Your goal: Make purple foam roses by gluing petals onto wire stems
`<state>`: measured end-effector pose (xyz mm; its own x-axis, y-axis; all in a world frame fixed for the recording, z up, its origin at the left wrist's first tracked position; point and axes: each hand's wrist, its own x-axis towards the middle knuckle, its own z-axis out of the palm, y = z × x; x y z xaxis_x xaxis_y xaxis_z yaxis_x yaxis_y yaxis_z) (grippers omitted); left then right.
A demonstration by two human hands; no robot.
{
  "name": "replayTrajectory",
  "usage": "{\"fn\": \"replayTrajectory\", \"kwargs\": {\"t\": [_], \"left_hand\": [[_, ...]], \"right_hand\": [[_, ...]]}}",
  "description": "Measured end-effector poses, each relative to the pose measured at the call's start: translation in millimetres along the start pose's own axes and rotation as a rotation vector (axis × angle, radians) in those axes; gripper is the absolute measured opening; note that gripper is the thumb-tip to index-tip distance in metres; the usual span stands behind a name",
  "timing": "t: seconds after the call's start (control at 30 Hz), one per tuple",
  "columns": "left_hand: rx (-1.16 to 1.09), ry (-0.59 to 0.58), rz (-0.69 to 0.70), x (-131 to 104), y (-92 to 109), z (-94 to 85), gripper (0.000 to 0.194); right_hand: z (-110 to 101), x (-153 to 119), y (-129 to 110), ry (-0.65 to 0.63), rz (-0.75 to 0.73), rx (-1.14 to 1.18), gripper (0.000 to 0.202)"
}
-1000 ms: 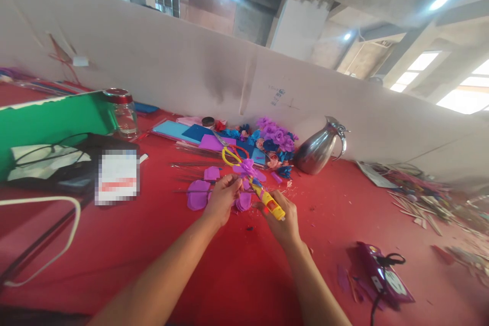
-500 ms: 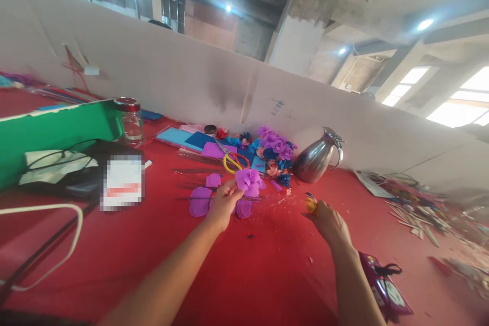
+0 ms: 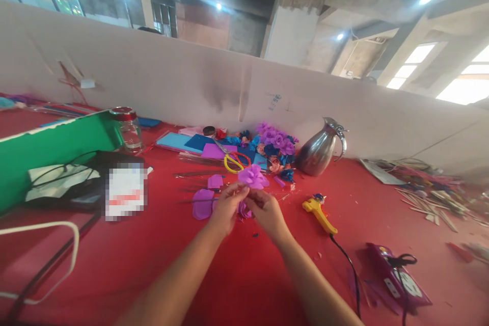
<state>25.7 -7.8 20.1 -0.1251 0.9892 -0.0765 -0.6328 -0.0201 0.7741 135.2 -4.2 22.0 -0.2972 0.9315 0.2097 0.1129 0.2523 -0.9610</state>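
Note:
A purple paper flower [image 3: 253,177] stands upright above the red table, its petals spread. My left hand [image 3: 226,210] pinches it from below. My right hand [image 3: 271,214] meets the left at the flower's base, thumb and fingers closed there; the exact spot gripped is hidden by the fingers. Under and beside my hands lie cut purple paper petals [image 3: 202,205]. To the right, a yellow glue gun [image 3: 321,216] lies on the table with its black cord trailing toward me. Just beyond the flower are scissors [image 3: 232,164] with yellow and red handles.
Finished paper flowers [image 3: 278,138] are heaped near the wall, beside a steel jug [image 3: 320,150]. Coloured paper sheets [image 3: 173,141] lie at the back. A lidded glass jar [image 3: 130,132] stands by a green board [image 3: 76,145]. A purple box [image 3: 401,277] sits at right, near scattered sticks [image 3: 424,206].
My right hand has put the glue gun down on the table and come left to the flower's base. My left hand still holds the flower, now turned more upright.

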Motion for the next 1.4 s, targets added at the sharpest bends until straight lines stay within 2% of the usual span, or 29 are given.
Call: {"fn": "replayTrajectory", "kwargs": {"t": [0.1,0.2,0.33,0.4,0.6,0.87,0.97,1.13,1.3,1.4], "left_hand": [[0.023,-0.038,-0.053,-3,-2,1.6,0.026],[0.099,-0.078,-0.062,-3,-5,1.1,0.026],[0.308,0.023,0.123,0,-2,-1.2,0.019],[0.343,0.039,0.178,1,1,-2.0,0.015],[0.109,-0.045,0.154,-1,8,1.3,0.015],[-0.165,-0.154,-0.041,-6,21,2.1,0.018],[-0.208,-0.166,-0.079,-5,22,1.2,0.019],[-0.219,-0.211,-0.057,-6,27,2.9,0.017],[-0.234,-0.154,-0.026,-4,31,0.8,0.024],[-0.121,-0.077,-0.004,0,26,-2.4,0.023]], "right_hand": [[2,-3,8,0.050,0.003,0.147,0.017],[-4,-6,9,0.051,-0.001,0.187,0.018],[-5,-8,6,0.056,0.013,0.206,0.021],[-5,-7,8,0.056,0.023,0.207,0.022],[-7,-6,19,0.104,0.007,0.190,0.021],[-10,-8,21,0.191,-0.091,0.059,0.021],[-11,-10,22,0.199,-0.117,0.026,0.024],[-12,-9,30,0.213,-0.165,-0.043,0.016],[-13,-7,33,0.254,-0.185,-0.068,0.012],[-14,-6,32,0.278,-0.204,-0.114,0.012]]}}
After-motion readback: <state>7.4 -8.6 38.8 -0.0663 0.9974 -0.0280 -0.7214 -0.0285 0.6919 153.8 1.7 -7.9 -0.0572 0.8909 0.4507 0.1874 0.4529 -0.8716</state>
